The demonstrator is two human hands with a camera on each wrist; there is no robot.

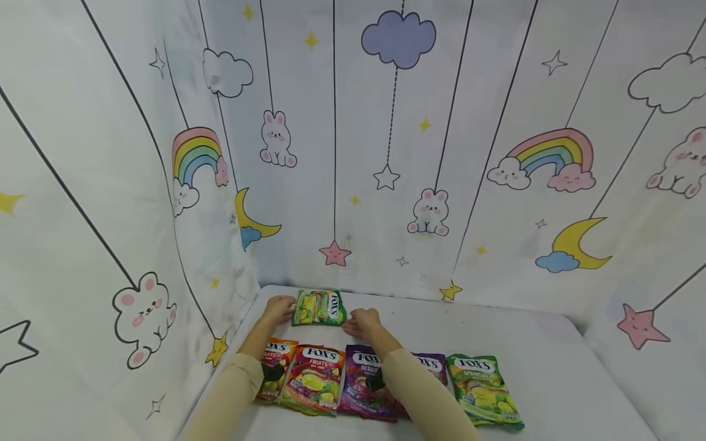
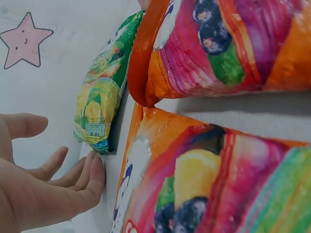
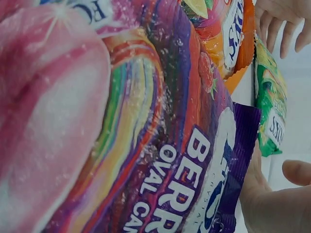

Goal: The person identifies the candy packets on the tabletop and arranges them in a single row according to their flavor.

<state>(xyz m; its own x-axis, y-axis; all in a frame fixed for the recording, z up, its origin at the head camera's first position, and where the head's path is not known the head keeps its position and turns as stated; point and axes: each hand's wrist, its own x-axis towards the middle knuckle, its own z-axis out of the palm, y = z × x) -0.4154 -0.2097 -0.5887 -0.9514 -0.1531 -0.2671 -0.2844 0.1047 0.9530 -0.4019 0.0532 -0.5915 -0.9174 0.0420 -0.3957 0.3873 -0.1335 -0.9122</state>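
Note:
A green candy bag (image 1: 318, 307) lies flat near the far edge of the white table (image 1: 551, 367). My left hand (image 1: 279, 308) rests with relaxed fingers at the bag's left edge. In the left wrist view the left hand's fingertips (image 2: 95, 165) lie just below the green bag (image 2: 99, 109). My right hand (image 1: 361, 321) lies flat on the table just right of the bag, holding nothing. In the right wrist view the right hand (image 3: 272, 204) is open beside the green bag (image 3: 269, 107), with the left hand (image 3: 279, 19) beyond it.
A row of candy bags lies under my forearms: an orange one (image 1: 276, 367), a fruits bag (image 1: 314, 378), a purple berries bag (image 1: 364, 383), another purple bag (image 1: 432, 367) and a green one (image 1: 484, 389). Patterned cloth walls (image 1: 386, 153) enclose the table.

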